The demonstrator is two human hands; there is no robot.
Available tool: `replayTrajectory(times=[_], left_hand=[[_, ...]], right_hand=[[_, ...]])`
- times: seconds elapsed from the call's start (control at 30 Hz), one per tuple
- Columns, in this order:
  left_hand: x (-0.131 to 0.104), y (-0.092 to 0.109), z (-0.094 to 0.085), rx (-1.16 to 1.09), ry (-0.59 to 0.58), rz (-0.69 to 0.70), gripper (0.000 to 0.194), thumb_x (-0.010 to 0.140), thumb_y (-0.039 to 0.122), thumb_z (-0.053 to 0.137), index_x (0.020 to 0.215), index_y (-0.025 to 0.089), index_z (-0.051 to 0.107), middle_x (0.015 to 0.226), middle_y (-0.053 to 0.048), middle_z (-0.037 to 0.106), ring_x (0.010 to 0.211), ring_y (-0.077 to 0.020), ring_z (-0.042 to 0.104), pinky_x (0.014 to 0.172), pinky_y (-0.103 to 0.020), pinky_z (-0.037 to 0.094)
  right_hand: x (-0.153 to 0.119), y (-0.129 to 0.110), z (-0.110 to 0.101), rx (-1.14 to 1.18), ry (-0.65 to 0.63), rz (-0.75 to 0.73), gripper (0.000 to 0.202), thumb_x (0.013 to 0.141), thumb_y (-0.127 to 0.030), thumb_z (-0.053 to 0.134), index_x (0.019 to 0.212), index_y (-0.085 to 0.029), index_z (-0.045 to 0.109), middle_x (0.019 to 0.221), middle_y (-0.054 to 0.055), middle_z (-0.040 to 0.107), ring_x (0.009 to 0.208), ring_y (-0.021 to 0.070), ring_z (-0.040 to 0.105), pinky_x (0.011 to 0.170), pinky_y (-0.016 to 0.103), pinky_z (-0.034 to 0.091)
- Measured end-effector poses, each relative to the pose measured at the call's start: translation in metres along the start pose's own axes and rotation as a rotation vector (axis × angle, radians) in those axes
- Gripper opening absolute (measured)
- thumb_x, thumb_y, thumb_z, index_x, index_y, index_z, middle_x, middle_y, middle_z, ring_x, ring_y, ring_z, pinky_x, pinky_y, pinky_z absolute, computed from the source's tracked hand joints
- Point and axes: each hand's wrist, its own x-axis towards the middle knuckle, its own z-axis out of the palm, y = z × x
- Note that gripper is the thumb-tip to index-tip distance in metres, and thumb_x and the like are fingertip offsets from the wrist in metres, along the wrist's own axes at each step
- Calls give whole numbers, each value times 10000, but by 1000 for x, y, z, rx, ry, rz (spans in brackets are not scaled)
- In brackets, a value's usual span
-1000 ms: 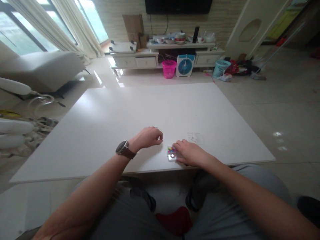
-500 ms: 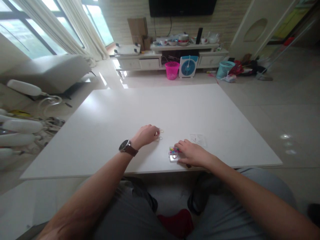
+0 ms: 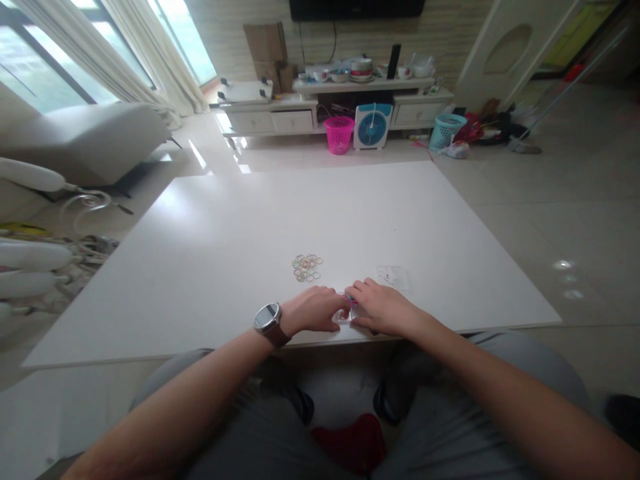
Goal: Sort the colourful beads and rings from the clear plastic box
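A small clear plastic box (image 3: 345, 319) sits near the table's front edge between my hands, and fingers cover much of it. My right hand (image 3: 383, 307) grips its right side, the fingertips curled over the top and the thumb at the front. From the left, my left hand (image 3: 317, 310), with a watch on the wrist, reaches into the box with thumb and forefinger bent together. Whatever lies between those fingertips is too small to make out. Bits of bright colour show at the box's back. Beyond my left hand lies a loose cluster of thin coloured rings (image 3: 306, 268).
A clear plastic packet (image 3: 393, 275) lies on the white table (image 3: 300, 213) behind my right hand. Past the table stand a pink basket (image 3: 339, 137), a blue-and-white fan (image 3: 373, 127) and a low cabinet. White padded chair parts (image 3: 35, 257) are at the left.
My left hand has moved right and toward me, from the rings to the box, uncovering the ring cluster. My right hand stays on the box. The view has shifted slightly.
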Motion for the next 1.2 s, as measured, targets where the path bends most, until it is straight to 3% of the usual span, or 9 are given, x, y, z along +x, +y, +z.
replayTrajectory(times=[0.17,0.33,0.57,0.87,1.07,1.13,1.2], left_hand=[[3,12,4,83,12,-3,132,802,210,602,886,219,704,768,-59,699,748,-233,687,654,-297,487],[7,17,10,158,23,-5,105,812,156,567,815,133,670,751,-110,700,748,-249,700,659,-309,521],[6,16,8,162,8,-9,120,787,152,564,825,131,676,770,-115,710,747,-262,702,660,-333,534],[3,8,-3,-22,-75,-9,149,740,244,587,829,218,704,740,-47,713,680,-206,675,619,-289,497],[1,-10,-19,-424,-230,-47,141,793,216,514,833,185,645,557,30,646,412,-99,556,488,-209,439],[-3,-25,-27,-492,-179,-98,162,815,251,514,885,183,643,612,19,669,432,-100,570,468,-201,428],[-7,-44,-33,-412,-27,-222,175,813,254,520,904,181,651,661,-1,687,475,-110,591,489,-208,433]], right_hand=[[0,1,0,-2,5,-11,438,822,-431,705,1150,-193,541,1119,96,599,1037,262,539,851,370,478],[0,1,1,9,-2,-7,469,824,-448,698,1181,-192,533,1132,103,591,1053,264,532,857,371,476],[1,1,3,26,-7,0,488,823,-453,695,1206,-203,525,1144,101,584,1059,266,531,858,371,475],[0,2,3,52,-17,0,501,823,-413,694,1248,-224,507,1175,90,577,1077,259,547,872,359,477],[-1,0,-1,61,-38,26,517,825,-413,690,1269,-227,502,1185,95,571,1079,263,560,864,362,480],[-1,-1,-1,64,-46,36,525,826,-415,687,1279,-228,497,1186,98,568,1074,265,564,857,362,480],[-1,-1,-1,63,-51,45,523,830,-421,679,1280,-226,497,1182,101,571,1070,267,568,854,363,477]])
